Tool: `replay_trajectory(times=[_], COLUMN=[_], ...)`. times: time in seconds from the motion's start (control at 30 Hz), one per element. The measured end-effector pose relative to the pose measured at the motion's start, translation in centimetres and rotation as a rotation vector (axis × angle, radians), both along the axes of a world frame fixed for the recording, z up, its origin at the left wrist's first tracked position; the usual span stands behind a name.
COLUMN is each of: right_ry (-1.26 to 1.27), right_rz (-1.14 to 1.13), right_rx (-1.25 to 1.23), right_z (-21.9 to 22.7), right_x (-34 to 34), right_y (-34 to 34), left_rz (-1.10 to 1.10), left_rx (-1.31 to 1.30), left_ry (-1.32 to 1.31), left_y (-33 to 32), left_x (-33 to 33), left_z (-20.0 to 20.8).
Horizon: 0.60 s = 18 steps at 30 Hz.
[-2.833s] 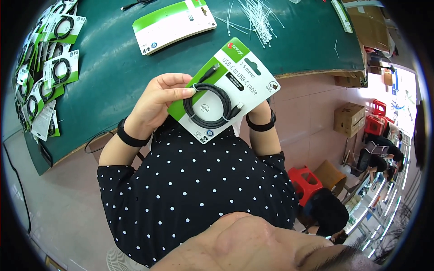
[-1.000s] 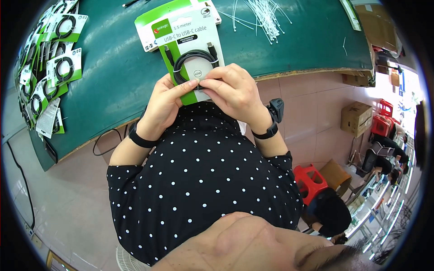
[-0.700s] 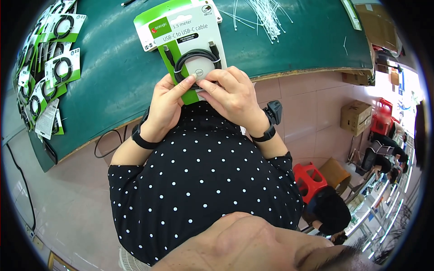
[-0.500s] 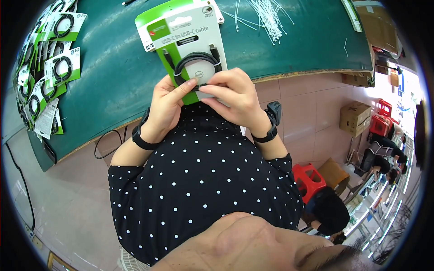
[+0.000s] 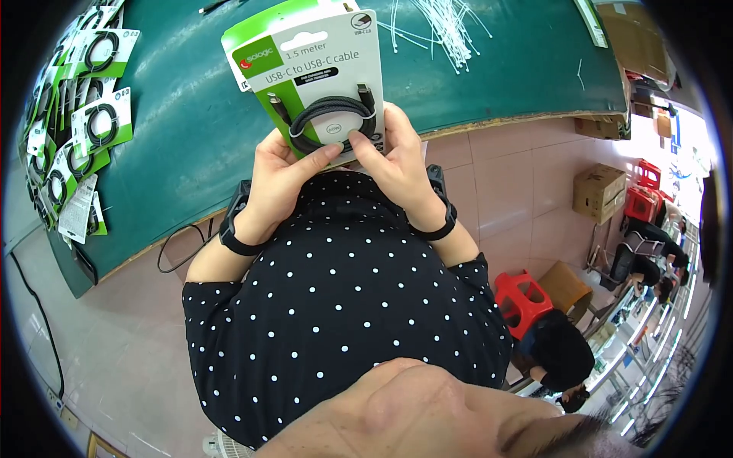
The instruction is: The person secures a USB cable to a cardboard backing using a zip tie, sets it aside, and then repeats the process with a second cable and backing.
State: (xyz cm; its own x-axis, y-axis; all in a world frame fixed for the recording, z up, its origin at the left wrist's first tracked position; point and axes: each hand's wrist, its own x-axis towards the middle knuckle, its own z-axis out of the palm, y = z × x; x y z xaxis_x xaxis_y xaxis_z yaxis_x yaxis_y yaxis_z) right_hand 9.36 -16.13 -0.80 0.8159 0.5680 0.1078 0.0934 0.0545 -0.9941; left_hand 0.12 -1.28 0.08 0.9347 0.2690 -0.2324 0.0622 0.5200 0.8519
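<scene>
A green and white cardboard card [image 5: 324, 65] is held upright in front of me, over the table's near edge. On it lies a coiled dark braided USB cable [image 5: 330, 106], bound at both sides with white ties, its two plugs pointing up. My left hand [image 5: 284, 169] grips the card's lower left, thumb on the front at the coil's bottom. From the lower right my right hand [image 5: 395, 159] grips it too, thumb pressed near the coil and fingers behind the card. Both hands' other fingertips are mostly hidden by the card.
Many carded cables [image 5: 101, 122] are heaped on the left of the green table [image 5: 183, 114]. Loose white cable ties [image 5: 452, 34] lie at the far right. More green and white cards [image 5: 256, 23] lie behind the held one. A red stool [image 5: 523, 301], cartons [image 5: 599, 192] and several people are to the right.
My right hand has gone from pinching at the coil's bottom to gripping the card's right side. The card has tilted to face me more squarely.
</scene>
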Motion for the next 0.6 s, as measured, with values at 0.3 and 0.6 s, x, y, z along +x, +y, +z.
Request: replay_trajectory(times=[0.3,0.6], right_ry=[-0.111,-0.735], right_rz=[0.166,-0.252], right_rx=[-0.005,-0.659], right_z=[0.2,-2.3], right_x=[1.1,13.4], right_y=[-0.2,1.4], left_rz=[-0.05,-0.072], left_rx=[0.088,0.269], left_ry=[0.059,-0.053], left_y=[1.5,1.2], left_x=[-1.3,-2.8], left_z=[0.3,-0.7])
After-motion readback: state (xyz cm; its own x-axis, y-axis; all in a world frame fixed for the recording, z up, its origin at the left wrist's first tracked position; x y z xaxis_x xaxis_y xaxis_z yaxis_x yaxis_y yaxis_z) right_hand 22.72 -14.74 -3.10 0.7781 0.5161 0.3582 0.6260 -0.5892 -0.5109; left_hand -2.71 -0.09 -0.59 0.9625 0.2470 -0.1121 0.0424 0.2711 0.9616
